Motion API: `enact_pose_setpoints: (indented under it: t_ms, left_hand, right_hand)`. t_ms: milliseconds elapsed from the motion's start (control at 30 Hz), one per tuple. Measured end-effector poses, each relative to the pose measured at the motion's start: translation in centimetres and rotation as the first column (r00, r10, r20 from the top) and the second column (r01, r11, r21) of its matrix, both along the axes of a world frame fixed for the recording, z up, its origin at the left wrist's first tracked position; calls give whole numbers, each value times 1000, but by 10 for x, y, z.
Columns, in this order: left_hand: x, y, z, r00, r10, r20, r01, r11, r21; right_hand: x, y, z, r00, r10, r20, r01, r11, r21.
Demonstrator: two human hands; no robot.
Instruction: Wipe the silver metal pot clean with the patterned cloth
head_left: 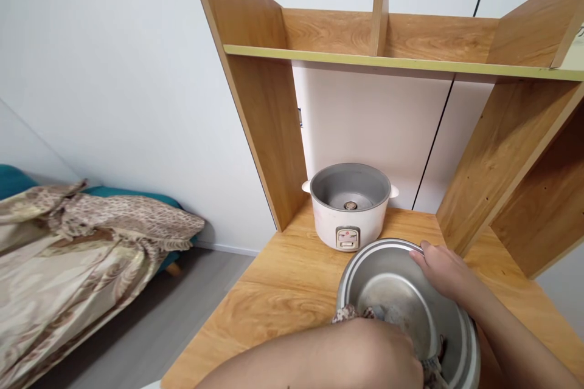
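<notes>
A silver metal rice cooker inner pot (376,284) is tilted, with its open mouth facing me, above the front of the wooden desk. My right hand (438,267) grips its far right rim, thumb on the inside edge. Inside the pot, my left hand (383,346) is closed on a patterned cloth (347,313). Bits of the cloth stick out on both sides of that fist, while the fingers themselves are mostly hidden. Just behind the pot stands the white rice cooker (323,228), lidless, its grey inside and round heating centre showing.
A wooden shelf with a pale yellow-green edge (328,59) spans above the rice cooker, between upright side panels (269,134). The desk (269,298) ends at a left edge above a grey floor (182,310). At far left, a patterned throw (128,213) covers a teal sofa (16,179).
</notes>
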State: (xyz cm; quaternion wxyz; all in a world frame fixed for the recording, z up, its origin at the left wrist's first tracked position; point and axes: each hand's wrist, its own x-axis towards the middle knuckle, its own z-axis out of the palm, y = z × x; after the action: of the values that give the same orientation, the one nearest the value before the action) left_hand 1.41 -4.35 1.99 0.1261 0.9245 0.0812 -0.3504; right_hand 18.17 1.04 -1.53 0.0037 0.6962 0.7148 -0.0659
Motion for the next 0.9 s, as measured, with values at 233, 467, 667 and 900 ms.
enact_pose_setpoints:
  t_ms: [233, 467, 667, 900]
  left_hand:
    - [-5, -5, 4, 982, -26, 189, 1, 992, 130]
    - [-3, -2, 2, 988, 74, 133, -82, 995, 56]
    - [-3, -2, -7, 992, 65, 110, -69, 997, 28]
    - [-4, 8, -23, 994, 55, 97, -42, 991, -125]
  right_hand:
    - [1, 0, 1, 1000, -3, -8, 2, 1000, -8]
    - [1, 0, 0, 1000, 2, 0, -2, 1000, -6]
    - [-1, 0, 2, 1000, 0, -2, 0, 1000, -12]
    - [-1, -3, 4, 999, 54, 4, -54, 998, 24]
